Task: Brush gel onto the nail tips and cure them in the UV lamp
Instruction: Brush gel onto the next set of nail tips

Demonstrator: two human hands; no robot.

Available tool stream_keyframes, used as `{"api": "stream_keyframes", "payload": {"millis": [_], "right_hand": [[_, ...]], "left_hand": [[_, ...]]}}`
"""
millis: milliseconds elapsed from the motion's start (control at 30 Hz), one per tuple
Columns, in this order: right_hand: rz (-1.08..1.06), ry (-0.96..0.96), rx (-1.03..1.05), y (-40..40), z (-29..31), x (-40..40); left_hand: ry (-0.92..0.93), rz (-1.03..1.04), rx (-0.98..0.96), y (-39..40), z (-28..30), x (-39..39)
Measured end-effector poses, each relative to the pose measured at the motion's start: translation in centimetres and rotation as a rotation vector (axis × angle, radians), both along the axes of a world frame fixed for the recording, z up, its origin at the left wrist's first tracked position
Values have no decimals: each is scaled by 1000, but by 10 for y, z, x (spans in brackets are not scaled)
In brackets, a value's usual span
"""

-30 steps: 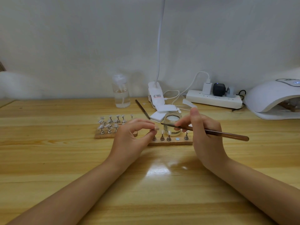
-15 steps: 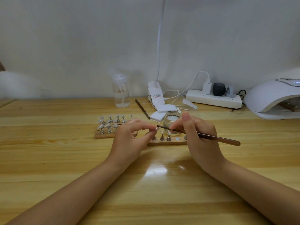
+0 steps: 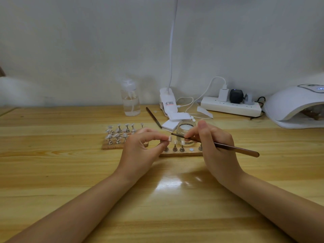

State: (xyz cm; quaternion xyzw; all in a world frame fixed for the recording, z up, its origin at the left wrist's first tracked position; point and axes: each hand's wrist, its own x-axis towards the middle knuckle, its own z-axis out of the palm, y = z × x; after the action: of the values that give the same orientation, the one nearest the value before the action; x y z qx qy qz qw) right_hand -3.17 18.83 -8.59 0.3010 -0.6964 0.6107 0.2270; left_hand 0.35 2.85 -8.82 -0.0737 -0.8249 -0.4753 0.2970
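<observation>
My left hand pinches a small metal stand with a pale nail tip on top, lifted just above the near wooden holder strip. My right hand holds a brown gel brush like a pen, its bristle end a little to the right of that tip. Other stands with tips stay on the strip. Behind the brush sits a small glass jar. A second wooden holder with several tips lies to the left. The white UV lamp stands at the far right.
A clear pump bottle, a white clip lamp with white pads by it, a spare brush and a power strip with plugs and cables line the back of the wooden table by the wall.
My right hand has shifted left and lowered slightly, bringing the brush end closer to the nail tip held by my left hand. The left hand has stayed in place.
</observation>
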Motion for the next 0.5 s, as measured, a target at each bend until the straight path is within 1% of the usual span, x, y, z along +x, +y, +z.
{"api": "stream_keyframes", "payload": {"millis": [333, 500], "right_hand": [[72, 46, 16, -2, -1, 2], [22, 40, -5, 0, 0, 2]], "left_hand": [[3, -4, 16, 0, 0, -1], [-9, 0, 14, 0, 0, 0]]}}
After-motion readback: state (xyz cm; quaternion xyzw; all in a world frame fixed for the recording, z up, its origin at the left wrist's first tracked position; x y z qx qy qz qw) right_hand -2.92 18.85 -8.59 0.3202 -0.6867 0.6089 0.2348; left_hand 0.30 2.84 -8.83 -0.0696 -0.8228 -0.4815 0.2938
